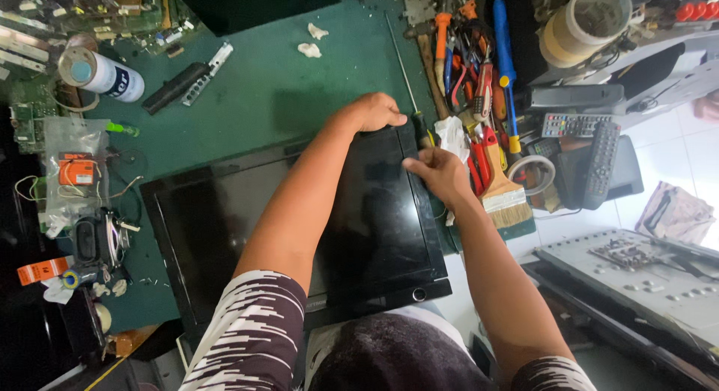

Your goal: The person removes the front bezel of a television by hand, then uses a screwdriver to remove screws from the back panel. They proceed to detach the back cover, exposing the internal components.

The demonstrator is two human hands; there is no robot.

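Note:
A flat black screen panel (225, 219) lies face up on the green bench top (262, 91). My left hand (372, 111) grips the panel's far right corner, fingers curled over the edge. My right hand (438, 174) pinches the panel's right-hand edge a little nearer to me. A long screwdriver (408, 84) with a black and yellow handle lies just beyond the corner, between my two hands. Both forearms cross over the screen.
Pliers, cutters and screwdrivers (479, 76) lie heaped right of the panel, beside a paintbrush (502, 189), tape rolls (577, 24) and remote controls (599, 162). At left sit a spray can (101, 73), circuit boards (82, 9) and a bagged part (75, 170). A grey chassis (644, 271) stands on the floor.

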